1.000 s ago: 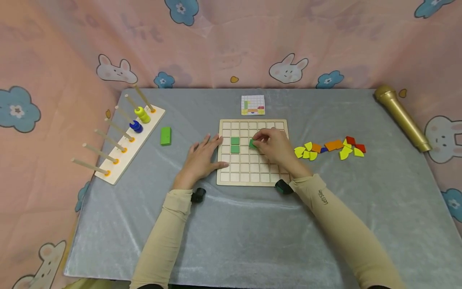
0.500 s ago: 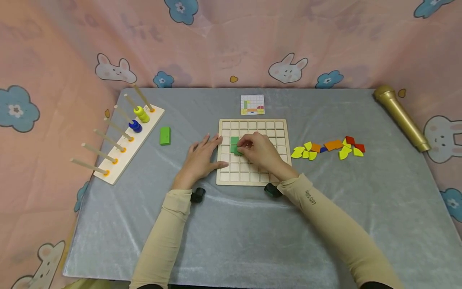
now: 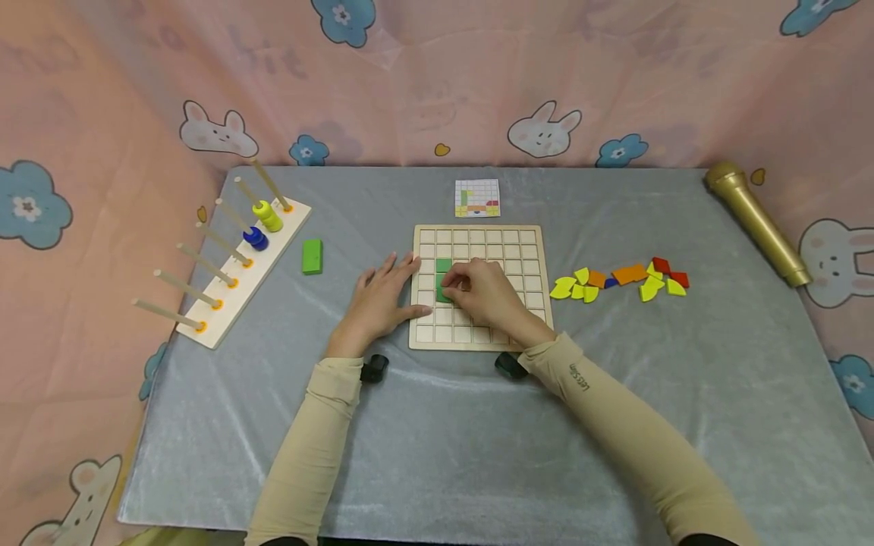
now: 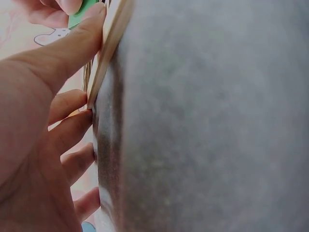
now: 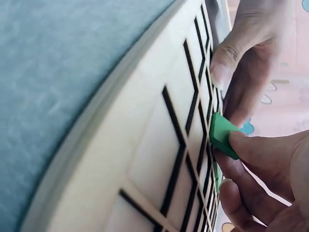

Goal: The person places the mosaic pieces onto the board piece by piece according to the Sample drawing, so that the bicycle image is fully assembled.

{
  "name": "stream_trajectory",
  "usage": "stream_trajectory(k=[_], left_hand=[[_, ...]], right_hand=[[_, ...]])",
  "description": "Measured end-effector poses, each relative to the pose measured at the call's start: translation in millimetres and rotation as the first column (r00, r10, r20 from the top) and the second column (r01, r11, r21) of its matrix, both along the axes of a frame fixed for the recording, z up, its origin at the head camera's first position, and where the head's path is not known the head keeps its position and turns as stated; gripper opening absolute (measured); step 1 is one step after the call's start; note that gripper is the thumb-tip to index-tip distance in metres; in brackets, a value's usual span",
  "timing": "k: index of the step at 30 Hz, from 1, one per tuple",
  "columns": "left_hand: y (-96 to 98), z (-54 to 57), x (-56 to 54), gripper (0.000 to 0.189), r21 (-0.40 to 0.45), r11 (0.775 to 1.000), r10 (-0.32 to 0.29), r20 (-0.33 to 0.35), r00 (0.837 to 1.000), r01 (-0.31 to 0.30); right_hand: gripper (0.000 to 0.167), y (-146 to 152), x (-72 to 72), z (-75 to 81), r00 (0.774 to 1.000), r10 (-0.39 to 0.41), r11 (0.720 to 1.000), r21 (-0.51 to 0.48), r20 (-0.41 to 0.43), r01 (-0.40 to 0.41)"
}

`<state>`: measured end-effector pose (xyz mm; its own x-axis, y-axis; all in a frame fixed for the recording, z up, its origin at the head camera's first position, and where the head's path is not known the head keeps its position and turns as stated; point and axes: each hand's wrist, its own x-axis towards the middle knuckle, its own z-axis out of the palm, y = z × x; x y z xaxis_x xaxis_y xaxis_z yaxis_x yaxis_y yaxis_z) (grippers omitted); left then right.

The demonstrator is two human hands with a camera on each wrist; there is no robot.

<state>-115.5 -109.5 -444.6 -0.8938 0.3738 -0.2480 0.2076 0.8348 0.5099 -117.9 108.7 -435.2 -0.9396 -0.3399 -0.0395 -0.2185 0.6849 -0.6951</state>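
Observation:
A square wooden board (image 3: 478, 348) with a grid of small recesses lies at the table's middle. My left hand (image 3: 378, 299) is spread at its left edge, the thumb over the rim and the fingers beside it. Between right thumb and fingers I pinch a green square tile (image 5: 224, 136), tilted over the grid in the right wrist view. My right hand (image 3: 486, 294) is above the board's left half. Directly behind the held tile, in the same column, green tiles (image 3: 444, 265) sit in the grid, partly covered by my fingers in the head view.
Behind the board lies a pattern card (image 3: 477, 210). Loose yellow, orange, blue and red tiles (image 3: 630, 274) are scattered to the right, with a gold microphone (image 3: 758, 224) beyond. On the left are a green block (image 3: 312, 257) and a pegged stand (image 3: 235, 292) with yellow and blue rings.
My right hand has carried the green tile leftward and slightly nearer, from the grid's middle to the column of green tiles. The left hand has stayed in place.

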Motion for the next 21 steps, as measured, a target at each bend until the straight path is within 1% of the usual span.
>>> stream_trajectory(k=[8, 21], left_hand=[[-0.6, -0.2, -0.4, 0.092, 0.001, 1.0, -0.005, -0.001, 1.0, 0.005], [-0.3, 0.7, -0.2, 0.092, 0.004, 1.0, -0.005, 0.004, 1.0, 0.005]], right_hand=[[0.007, 0.2, 0.2, -3.7, 0.997, 0.041, 0.998, 0.044, -0.07, -0.038], [0.004, 1.5, -0.4, -6.6, 0.996, 0.041, 0.998, 0.056, -0.084, -0.037]])
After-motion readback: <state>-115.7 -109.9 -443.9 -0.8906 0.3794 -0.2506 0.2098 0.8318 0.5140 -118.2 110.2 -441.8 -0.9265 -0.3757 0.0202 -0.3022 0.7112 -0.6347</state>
